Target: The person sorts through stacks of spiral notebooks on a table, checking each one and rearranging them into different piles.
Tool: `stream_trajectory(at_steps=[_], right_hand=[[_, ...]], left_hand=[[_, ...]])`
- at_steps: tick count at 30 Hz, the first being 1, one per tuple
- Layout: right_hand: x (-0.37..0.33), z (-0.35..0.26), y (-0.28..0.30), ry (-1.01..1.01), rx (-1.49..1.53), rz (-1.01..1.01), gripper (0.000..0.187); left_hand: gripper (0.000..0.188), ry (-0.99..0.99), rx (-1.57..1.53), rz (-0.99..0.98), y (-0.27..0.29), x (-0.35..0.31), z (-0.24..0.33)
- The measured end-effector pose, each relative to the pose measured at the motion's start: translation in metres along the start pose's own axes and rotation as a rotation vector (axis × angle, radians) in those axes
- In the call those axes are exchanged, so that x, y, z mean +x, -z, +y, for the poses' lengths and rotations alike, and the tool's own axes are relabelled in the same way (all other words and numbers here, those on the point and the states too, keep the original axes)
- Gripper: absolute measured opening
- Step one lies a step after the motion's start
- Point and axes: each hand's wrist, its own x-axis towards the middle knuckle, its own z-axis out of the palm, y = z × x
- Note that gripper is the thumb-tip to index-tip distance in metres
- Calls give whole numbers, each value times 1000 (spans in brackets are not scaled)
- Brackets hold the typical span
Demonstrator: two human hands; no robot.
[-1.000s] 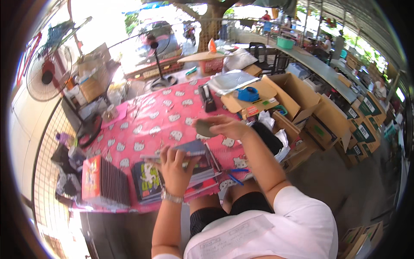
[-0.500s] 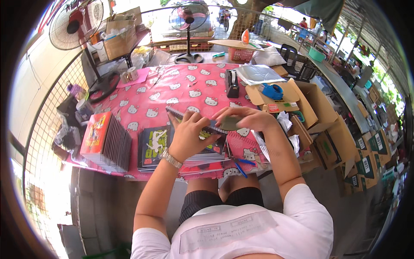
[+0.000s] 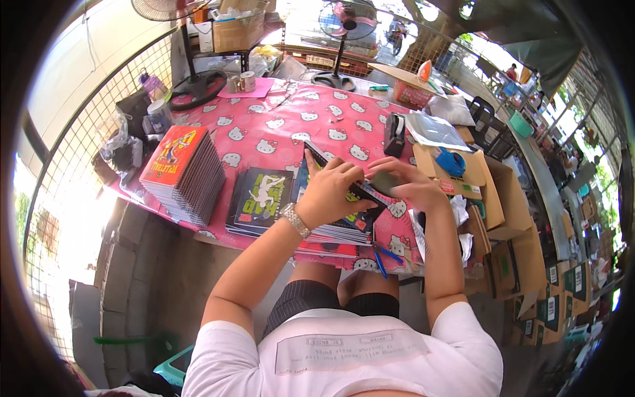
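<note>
My left hand (image 3: pixel 333 193), with a metal watch at its wrist, grips a dark-covered notebook (image 3: pixel 315 153) by its long bound edge. The notebook is tilted up over a stack of notebooks (image 3: pixel 344 233). At the right end of that edge, the bent fingers of my right hand (image 3: pixel 417 187) hold a dark green oval object (image 3: pixel 383 182), its kind unclear. Just left lies another dark notebook stack (image 3: pixel 261 198) with green lettering. Blue-handled pliers (image 3: pixel 388 259) rest at the table's front edge, below my hands.
A tall stack of orange-covered spiral notebooks (image 3: pixel 177 162) stands at the left of the pink patterned table cover (image 3: pixel 278 126). A black tape dispenser (image 3: pixel 395 134), blue tape (image 3: pixel 450 161) and open cardboard boxes (image 3: pixel 509 192) are at the right. Standing fans (image 3: pixel 346 20) rise behind.
The whole view has swung, so the table and its things sit farther right. My left hand still grips the notebook; my right hand stays by its edge with the green object.
</note>
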Motion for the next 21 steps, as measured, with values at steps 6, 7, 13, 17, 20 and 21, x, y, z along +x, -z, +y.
stream_trajectory(at_steps=[6, 7, 13, 17, 20, 21], right_hand=[[3, 9, -5, 256, 229, 87, 67], [6, 3, -14, 467, 680, -65, 62], [24, 14, 0, 141, 445, 25, 58], [44, 3, -5, 231, 480, -62, 56], [50, 5, -3, 94, 203, 67, 60], [53, 2, -1, 133, 261, 32, 59]], left_hand=[[53, 85, -61, 1, 0, 4, 6], [54, 104, -53, -8, -1, 1, 7], [58, 169, 160, 71, 13, 1, -13], [49, 96, 55, -36, 26, 1, -42], [49, 84, 47, -5, 21, -5, -38], [49, 90, 58, -7, 21, -2, -40]])
